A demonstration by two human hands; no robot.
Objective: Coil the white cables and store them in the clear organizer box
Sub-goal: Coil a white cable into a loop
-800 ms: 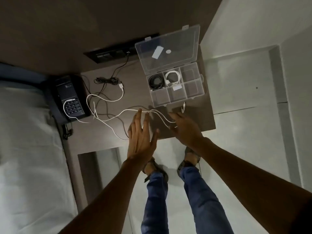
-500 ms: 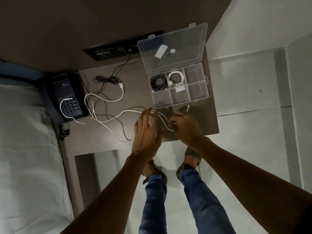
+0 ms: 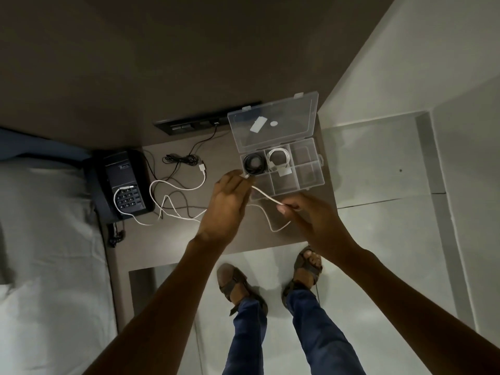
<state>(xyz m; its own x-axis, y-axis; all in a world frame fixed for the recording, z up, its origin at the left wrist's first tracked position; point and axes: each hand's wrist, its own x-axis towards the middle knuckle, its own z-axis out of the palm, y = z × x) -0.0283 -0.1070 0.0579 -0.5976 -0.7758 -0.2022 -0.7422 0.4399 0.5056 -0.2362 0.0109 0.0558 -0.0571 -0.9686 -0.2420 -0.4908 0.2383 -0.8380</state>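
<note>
a short while ago both hands were spread flat over the loose white cable (image 3: 173,185) on the desk (image 3: 221,155); now one end has been lifted. the left hand (image 3: 226,204) is closed on the cable near its plug, and the right hand (image 3: 311,215) is pinched on it a little further along, so a short straight stretch is held taut between them. the rest is left trailing to the left of the hands, across the phone (image 3: 123,182). coiling seems about to be started. the organizer box (image 3: 311,182) lies open just beyond the hands, with one white coil (image 3: 278,158) already stored inside.
</note>
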